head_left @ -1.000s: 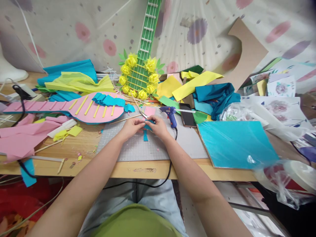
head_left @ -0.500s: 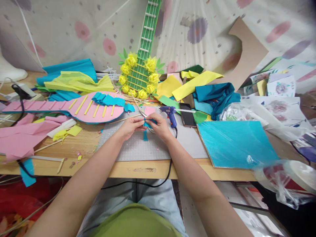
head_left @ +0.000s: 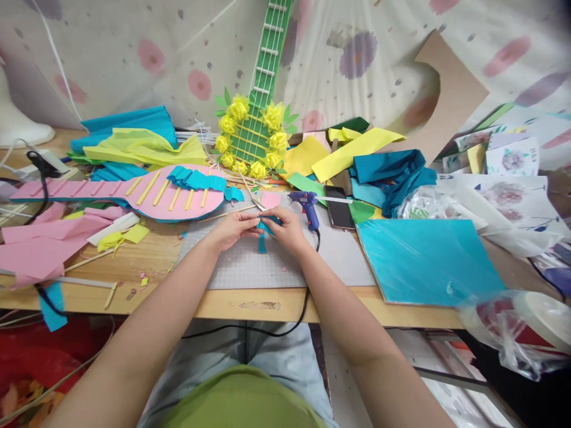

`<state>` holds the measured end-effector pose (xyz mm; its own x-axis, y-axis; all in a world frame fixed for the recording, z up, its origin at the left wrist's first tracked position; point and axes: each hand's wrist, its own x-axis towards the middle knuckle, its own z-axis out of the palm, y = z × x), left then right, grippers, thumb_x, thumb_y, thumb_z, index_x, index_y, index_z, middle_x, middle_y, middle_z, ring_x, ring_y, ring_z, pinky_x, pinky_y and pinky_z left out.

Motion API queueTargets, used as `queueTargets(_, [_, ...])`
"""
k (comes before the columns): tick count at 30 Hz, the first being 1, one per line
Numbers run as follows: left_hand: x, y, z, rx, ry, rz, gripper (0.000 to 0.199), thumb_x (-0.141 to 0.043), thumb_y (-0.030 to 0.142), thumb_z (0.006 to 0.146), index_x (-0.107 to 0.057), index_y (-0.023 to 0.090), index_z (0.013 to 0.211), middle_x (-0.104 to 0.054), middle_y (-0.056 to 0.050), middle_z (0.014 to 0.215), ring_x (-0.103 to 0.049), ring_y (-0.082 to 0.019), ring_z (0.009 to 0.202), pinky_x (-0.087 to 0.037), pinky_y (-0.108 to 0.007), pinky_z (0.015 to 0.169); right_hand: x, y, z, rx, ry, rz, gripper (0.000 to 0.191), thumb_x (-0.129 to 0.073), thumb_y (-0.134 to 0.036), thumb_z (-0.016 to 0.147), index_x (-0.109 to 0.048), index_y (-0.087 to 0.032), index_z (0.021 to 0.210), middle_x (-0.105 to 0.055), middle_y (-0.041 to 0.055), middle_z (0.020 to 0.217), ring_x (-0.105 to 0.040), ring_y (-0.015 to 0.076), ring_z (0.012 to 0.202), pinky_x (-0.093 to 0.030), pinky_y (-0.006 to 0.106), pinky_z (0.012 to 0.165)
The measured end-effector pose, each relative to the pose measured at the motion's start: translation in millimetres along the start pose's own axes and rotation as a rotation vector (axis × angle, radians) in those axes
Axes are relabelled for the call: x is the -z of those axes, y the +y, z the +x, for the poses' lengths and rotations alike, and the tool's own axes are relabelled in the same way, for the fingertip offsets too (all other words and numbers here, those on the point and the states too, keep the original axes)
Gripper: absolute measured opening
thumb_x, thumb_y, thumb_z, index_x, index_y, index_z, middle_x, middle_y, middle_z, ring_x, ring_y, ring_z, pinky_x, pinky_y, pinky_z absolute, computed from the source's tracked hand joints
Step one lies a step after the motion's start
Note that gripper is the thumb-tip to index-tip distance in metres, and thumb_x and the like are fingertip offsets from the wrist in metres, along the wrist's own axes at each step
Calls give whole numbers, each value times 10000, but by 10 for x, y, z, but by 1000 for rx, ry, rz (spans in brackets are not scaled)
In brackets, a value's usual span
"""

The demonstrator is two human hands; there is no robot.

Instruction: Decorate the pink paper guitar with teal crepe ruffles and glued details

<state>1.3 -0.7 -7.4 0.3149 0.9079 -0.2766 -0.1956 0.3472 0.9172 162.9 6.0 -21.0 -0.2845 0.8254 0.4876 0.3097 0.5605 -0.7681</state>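
Between my two hands is a small strip of blue crepe paper, its tail hanging down over the grey cutting mat. My left hand pinches the strip from the left with thumb and fingertips. From the right, my right hand is closed on the same strip, fingers partly covering it. Just beyond the fingertips lie scissors, partly hidden by my hands. A blue hot glue gun rests right of my right hand, a glue stick jutting from its back.
A pink paper lute shape with yellow strips and blue ruffles lies left. Behind stands a green stringed instrument ringed by yellow paper flowers. A phone, a blue sheet-covered board and crumpled paper lie right. The glue gun's cord crosses the table edge.
My hands stay close together on the blue strip, with only slight finger movement. The whole view has shifted slightly; the objects on the table look unmoved.
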Motion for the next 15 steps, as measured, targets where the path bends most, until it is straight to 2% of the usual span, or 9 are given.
queueTargets(7, [24,-22,20,42,-11,-101,90,-617,98,726,-644,110,810,-660,-27,677,-631,-87,596,-512,-163,567,90,-93,30,64,-73,-29,184,-513,-283,801,-679,-256,876,-648,32,864,-583,160,848,-438,327,803])
queueTargets(12, [12,-14,3,39,-7,-87,133,-610,243,757,-646,115,751,-647,-28,662,-635,-97,605,-507,-159,536,110,-68,20,96,-134,-208,223,-481,-261,820,-685,-277,908,-641,40,911,-584,169,862,-444,318,767])
queueTargets(15, [9,-13,-1,31,18,-41,141,-666,242,702,-656,109,748,-650,-33,670,-623,-97,576,-505,-172,519,80,-39,1,111,-131,-227,225,-478,-261,821,-689,-262,902,-638,54,949,-581,179,892,-442,322,787])
